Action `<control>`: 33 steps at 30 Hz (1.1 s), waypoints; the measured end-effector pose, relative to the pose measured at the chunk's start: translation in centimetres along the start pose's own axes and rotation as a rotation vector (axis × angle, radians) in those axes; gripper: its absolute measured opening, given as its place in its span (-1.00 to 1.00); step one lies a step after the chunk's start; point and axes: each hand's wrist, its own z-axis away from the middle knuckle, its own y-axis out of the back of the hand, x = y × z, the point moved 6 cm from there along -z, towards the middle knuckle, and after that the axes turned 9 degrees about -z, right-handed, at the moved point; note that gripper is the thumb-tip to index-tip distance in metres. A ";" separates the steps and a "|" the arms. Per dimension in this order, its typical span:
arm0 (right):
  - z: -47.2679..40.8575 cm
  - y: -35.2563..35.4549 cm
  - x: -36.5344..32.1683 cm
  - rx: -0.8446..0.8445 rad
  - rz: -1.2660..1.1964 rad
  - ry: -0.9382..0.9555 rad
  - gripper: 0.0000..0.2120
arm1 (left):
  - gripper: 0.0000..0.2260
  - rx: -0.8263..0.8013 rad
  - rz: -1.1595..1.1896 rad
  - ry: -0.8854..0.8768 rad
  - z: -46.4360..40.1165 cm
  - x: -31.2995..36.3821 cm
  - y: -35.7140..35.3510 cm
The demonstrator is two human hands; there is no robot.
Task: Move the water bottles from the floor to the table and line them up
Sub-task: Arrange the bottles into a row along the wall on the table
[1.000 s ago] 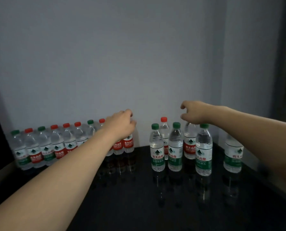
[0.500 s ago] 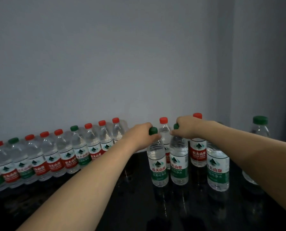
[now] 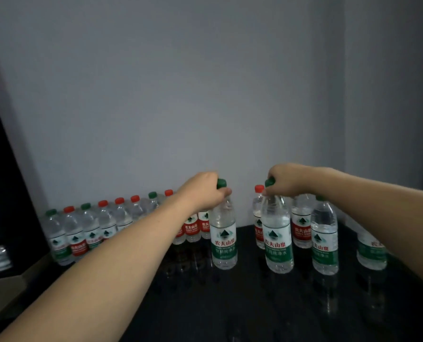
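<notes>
My left hand (image 3: pixel 204 191) grips a green-capped water bottle (image 3: pixel 224 239) by its neck, the bottle upright on the black table (image 3: pixel 230 304). My right hand (image 3: pixel 285 180) grips the neck of a second green-capped bottle (image 3: pixel 278 243), also upright. A row of several red- and green-capped bottles (image 3: pixel 92 230) lines the wall at the back left, partly hidden by my left forearm. Loose bottles stand near the right one: a red-capped bottle (image 3: pixel 258 218), a red-label bottle (image 3: pixel 301 225), a green-label bottle (image 3: pixel 325 243) and one at the far right (image 3: pixel 371 250).
The grey wall (image 3: pixel 205 95) rises directly behind the bottles and turns a corner at the right. A dark cabinet (image 3: pixel 5 193) stands at the left edge. The near part of the glossy table shows only reflections.
Both hands have closed on green-capped bottles by the neck. The two bottles, side by side before, now stand further apart, the left one shifted towards the row.
</notes>
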 end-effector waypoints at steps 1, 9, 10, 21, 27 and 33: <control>0.7 1.0 -1.0 0.012 -0.004 0.014 -0.63 | -0.74 0.019 0.005 0.006 0.5 -0.3 1.4; 2.0 7.7 -7.7 0.181 0.001 0.144 -0.62 | -0.73 0.237 -0.044 0.035 2.2 -2.0 9.1; 1.7 8.4 -8.1 0.213 -0.001 0.159 -0.61 | -0.73 0.266 -0.045 0.037 2.0 -2.2 9.7; -7.4 10.1 -9.4 0.359 0.032 0.250 -0.57 | -0.74 0.389 0.053 0.061 -5.3 -4.8 9.4; -15.4 7.0 -5.9 0.261 0.062 0.175 -0.59 | -0.73 0.308 0.100 0.106 -12.2 -7.4 3.0; -23.1 -0.1 -1.5 0.162 0.104 0.118 -0.59 | -0.70 0.177 -0.012 0.133 -17.4 -9.0 -5.9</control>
